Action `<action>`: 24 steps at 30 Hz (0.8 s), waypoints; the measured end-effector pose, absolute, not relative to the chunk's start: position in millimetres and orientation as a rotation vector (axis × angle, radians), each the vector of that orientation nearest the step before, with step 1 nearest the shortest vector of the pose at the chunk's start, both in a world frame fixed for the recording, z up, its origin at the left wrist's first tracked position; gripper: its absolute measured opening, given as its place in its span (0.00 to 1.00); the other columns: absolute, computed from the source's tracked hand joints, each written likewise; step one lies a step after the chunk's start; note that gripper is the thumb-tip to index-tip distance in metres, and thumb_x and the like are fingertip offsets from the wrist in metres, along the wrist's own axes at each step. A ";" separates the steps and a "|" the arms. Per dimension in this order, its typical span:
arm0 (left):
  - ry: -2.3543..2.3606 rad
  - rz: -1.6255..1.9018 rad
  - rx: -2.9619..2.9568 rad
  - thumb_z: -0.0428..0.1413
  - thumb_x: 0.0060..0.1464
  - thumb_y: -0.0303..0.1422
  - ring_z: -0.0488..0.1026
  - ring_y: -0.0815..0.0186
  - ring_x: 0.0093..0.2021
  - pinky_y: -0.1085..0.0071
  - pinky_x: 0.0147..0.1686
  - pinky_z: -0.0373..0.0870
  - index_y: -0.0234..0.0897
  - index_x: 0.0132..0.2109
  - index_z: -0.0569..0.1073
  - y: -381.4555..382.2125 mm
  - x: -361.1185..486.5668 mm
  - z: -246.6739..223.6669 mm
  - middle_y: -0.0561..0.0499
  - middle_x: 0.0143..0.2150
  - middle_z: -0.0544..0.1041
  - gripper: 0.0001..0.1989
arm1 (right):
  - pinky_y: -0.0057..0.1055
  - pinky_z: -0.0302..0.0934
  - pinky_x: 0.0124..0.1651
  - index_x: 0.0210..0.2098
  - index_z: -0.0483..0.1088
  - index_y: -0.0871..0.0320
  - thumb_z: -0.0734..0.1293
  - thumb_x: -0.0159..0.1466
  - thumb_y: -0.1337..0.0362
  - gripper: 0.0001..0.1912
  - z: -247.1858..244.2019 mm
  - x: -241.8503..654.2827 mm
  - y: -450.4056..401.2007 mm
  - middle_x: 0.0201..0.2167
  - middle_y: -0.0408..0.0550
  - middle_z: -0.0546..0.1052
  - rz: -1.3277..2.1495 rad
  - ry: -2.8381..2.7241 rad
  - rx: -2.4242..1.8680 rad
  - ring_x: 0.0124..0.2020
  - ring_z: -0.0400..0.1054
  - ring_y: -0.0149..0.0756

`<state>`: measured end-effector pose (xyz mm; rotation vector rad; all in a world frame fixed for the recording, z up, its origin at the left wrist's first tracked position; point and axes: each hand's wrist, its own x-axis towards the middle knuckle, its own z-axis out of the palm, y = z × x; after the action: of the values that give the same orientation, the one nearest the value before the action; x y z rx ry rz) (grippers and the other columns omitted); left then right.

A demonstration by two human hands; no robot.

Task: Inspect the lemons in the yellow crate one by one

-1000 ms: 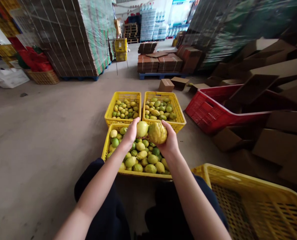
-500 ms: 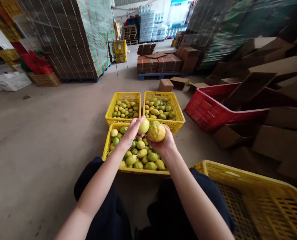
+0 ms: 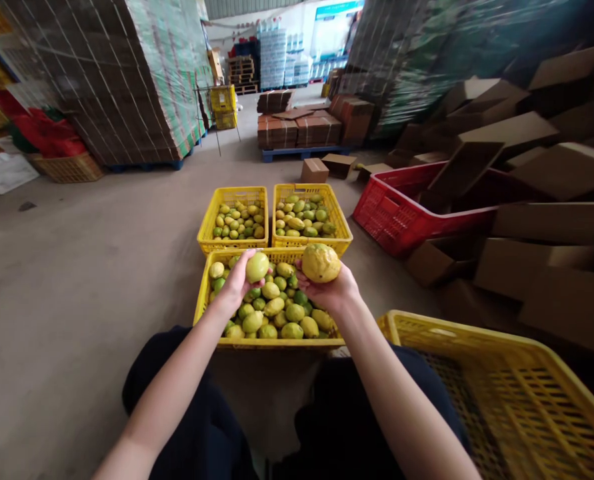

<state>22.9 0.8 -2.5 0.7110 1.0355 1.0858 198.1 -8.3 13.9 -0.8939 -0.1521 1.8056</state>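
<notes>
My left hand point(image 3: 240, 275) has its fingers around a smooth yellow-green lemon point(image 3: 257, 267). A larger, bumpy yellow lemon point(image 3: 321, 263) rests in the upturned palm of my right hand point(image 3: 337, 288), its fingers curled beneath it. Both hands are above the near yellow crate point(image 3: 281, 343), which holds many green and yellow lemons point(image 3: 273, 307). Behind it stand two more yellow crates: the back left crate point(image 3: 204, 223) has smaller lemons, and the back right crate point(image 3: 345, 230) has larger ones.
At my right knee stands another yellow crate point(image 3: 477, 328). Beyond it are a red crate point(image 3: 384, 210) and a heap of cardboard boxes point(image 3: 551, 280). Flattened cartons lie on a blue pallet point(image 3: 301, 153) ahead. A tall wrapped stack point(image 3: 161, 73) rises at the left.
My hands have moved apart, each carrying its lemon: the left to the left, the right slightly to the right. The camera view has turned a little to the right.
</notes>
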 end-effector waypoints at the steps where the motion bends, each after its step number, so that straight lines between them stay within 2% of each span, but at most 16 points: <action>1: 1.041 1.079 0.715 0.54 0.51 0.44 0.66 0.72 0.17 0.76 0.16 0.63 0.35 0.39 0.73 1.0 21.5 -4.6 0.51 0.23 0.76 0.15 | 0.25 0.50 0.16 0.26 0.67 0.56 0.49 0.64 0.56 0.20 13.9 199.5 -8.4 0.20 0.51 0.73 1.800 -0.148 -0.896 0.15 0.57 0.32; 5: 1.026 1.065 0.735 0.56 0.52 0.43 0.69 0.72 0.18 0.77 0.18 0.66 0.35 0.40 0.73 4.2 18.3 -12.6 0.49 0.28 0.78 0.15 | 0.26 0.54 0.17 0.27 0.68 0.56 0.50 0.65 0.57 0.20 15.3 204.7 -8.1 0.22 0.52 0.75 1.768 -0.123 -0.930 0.17 0.63 0.34; 9: 0.956 1.071 0.712 0.59 0.52 0.39 0.77 0.65 0.28 0.72 0.27 0.74 0.36 0.41 0.73 7.0 18.0 -18.2 0.47 0.35 0.80 0.13 | 0.30 0.63 0.23 0.31 0.70 0.57 0.51 0.65 0.59 0.19 15.7 209.0 -9.3 0.26 0.53 0.78 1.754 -0.093 -0.961 0.25 0.71 0.38; 12: 0.929 1.079 0.639 0.56 0.54 0.36 0.79 0.63 0.32 0.70 0.31 0.77 0.35 0.42 0.73 7.1 18.6 -19.7 0.46 0.35 0.80 0.10 | 0.33 0.67 0.29 0.36 0.71 0.57 0.51 0.65 0.62 0.18 12.7 211.1 -10.9 0.30 0.52 0.79 1.774 -0.070 -0.952 0.28 0.73 0.39; 15: 0.961 1.058 0.527 0.51 0.59 0.39 0.77 0.67 0.25 0.74 0.25 0.75 0.34 0.44 0.72 6.2 18.3 -18.7 0.47 0.33 0.79 0.13 | 0.35 0.69 0.33 0.39 0.72 0.57 0.52 0.65 0.63 0.17 7.7 211.8 -12.0 0.31 0.51 0.80 1.793 -0.088 -0.950 0.30 0.74 0.39; 18: 0.969 1.005 0.435 0.46 0.63 0.42 0.72 0.71 0.18 0.79 0.18 0.71 0.33 0.45 0.72 4.9 16.0 -15.9 0.49 0.28 0.77 0.18 | 0.33 0.67 0.28 0.37 0.72 0.57 0.52 0.65 0.63 0.17 3.0 211.0 -12.8 0.27 0.51 0.79 1.820 -0.142 -1.006 0.27 0.72 0.39; 24: 0.910 0.964 0.287 0.40 0.65 0.39 0.70 0.72 0.16 0.82 0.14 0.67 0.29 0.45 0.71 3.0 10.9 -10.9 0.47 0.24 0.75 0.20 | 0.33 0.65 0.25 0.33 0.72 0.58 0.52 0.64 0.62 0.18 -7.0 203.7 -11.2 0.26 0.54 0.78 1.942 -0.251 -0.965 0.24 0.71 0.40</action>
<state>10.9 3.0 -10.9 0.2869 0.9103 0.9641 203.7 -11.2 -7.0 -0.9645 -0.2507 1.9419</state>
